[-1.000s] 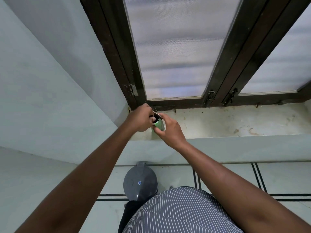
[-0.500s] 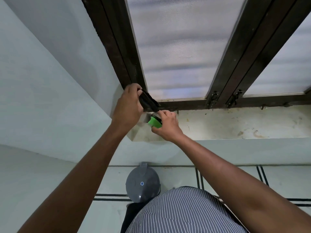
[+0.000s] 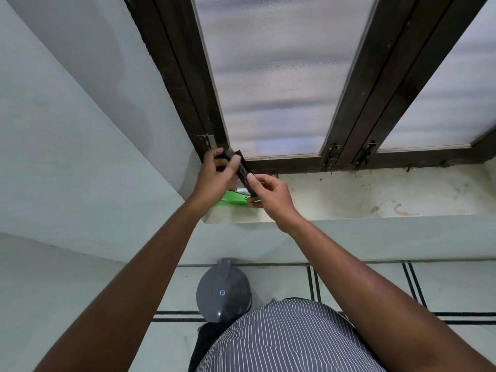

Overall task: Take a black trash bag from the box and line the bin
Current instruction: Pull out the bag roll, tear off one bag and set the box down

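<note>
A folded black trash bag (image 3: 244,175) is stretched between both hands above the windowsill. My left hand (image 3: 214,175) pinches its upper end near the window frame's corner. Its lower end is gripped by my right hand (image 3: 271,196). The green box (image 3: 233,199) lies flat on the windowsill (image 3: 375,194) under my hands, partly hidden by them. The grey bin (image 3: 222,292) with its round lid shut stands on the floor below the sill, close to my body.
A dark-framed window with frosted panes (image 3: 281,76) rises behind the sill. A pale wall (image 3: 67,130) closes in on the left. The tiled floor (image 3: 362,280) with black lines spreads to the right of the bin.
The bag came out of the box, pulled up by my left hand. My right hand let go of the box, which now lies on the sill, and took the bag's lower end.
</note>
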